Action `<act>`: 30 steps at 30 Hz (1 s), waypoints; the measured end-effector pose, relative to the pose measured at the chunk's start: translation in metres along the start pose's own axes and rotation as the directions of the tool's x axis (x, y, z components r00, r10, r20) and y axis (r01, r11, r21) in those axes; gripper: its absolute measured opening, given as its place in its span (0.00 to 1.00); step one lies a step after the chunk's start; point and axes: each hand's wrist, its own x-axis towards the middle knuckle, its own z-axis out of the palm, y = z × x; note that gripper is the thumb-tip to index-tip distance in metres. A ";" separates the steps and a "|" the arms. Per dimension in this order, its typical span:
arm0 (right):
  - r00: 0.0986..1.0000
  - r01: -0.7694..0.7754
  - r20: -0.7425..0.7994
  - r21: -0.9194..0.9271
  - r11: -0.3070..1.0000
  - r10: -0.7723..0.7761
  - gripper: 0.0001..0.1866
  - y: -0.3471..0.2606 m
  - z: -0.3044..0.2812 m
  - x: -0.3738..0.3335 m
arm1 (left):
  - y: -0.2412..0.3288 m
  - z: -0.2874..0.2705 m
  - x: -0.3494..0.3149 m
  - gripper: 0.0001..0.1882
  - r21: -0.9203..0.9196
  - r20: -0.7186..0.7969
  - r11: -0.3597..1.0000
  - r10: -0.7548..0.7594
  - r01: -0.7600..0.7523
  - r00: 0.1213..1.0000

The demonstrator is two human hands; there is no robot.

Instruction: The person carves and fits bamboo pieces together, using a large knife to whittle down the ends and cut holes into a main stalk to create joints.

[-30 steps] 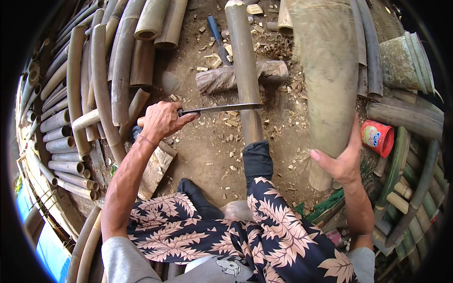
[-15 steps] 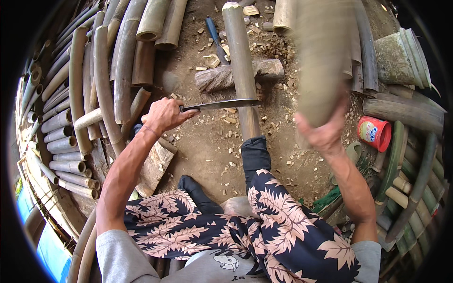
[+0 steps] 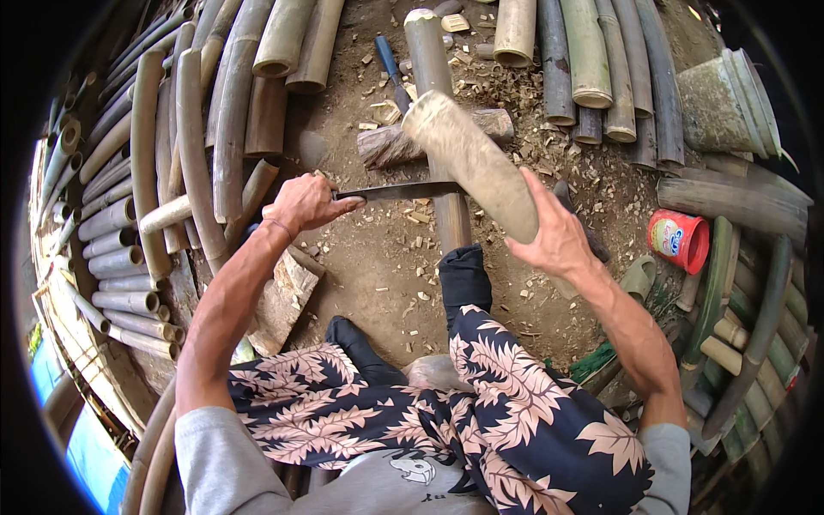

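My left hand [image 3: 302, 204] is closed round the handle of a long dark-bladed knife [image 3: 396, 191]. Its blade lies crosswise over a bamboo pole [image 3: 427, 53], with the tip just past the pole. My right hand [image 3: 560, 239] grips the near end of a thick, pale wooden club [image 3: 481, 163]. The club slants over the pole and hides part of it, its body at the blade's tip; whether they touch I cannot tell. The pole rests across a short log [image 3: 388, 147], and its near end meets my dark footwear [image 3: 465, 283].
Bamboo lengths [image 3: 190, 146] are stacked along the left, and more bamboo [image 3: 589, 60] lies at the far right. A blue-handled tool [image 3: 386, 56] lies beyond the log. On the right are a grey bucket [image 3: 719, 107] and a red tub [image 3: 678, 240]. Wood chips litter the ground.
My right hand has brought the club down and leftward from a raised, blurred position to over the pole near the blade. The left hand and knife have hardly moved.
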 end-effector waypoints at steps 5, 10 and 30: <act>0.892 0.192 -0.443 0.178 0.965 -0.096 0.55 -0.026 -0.039 0.012 | -0.006 0.005 -0.008 0.43 -0.001 0.022 1.000 -0.017 0.017 1.000; 0.995 0.079 -0.059 0.057 0.995 -0.075 0.59 -0.003 -0.003 -0.016 | 0.001 -0.016 0.000 0.43 -0.002 0.074 0.999 0.042 -0.042 0.996; 0.944 -0.047 -0.245 0.565 0.824 0.222 0.49 0.016 -0.035 -0.037 | 0.042 0.078 -0.079 0.11 -0.197 -0.295 0.980 -0.046 -0.013 0.954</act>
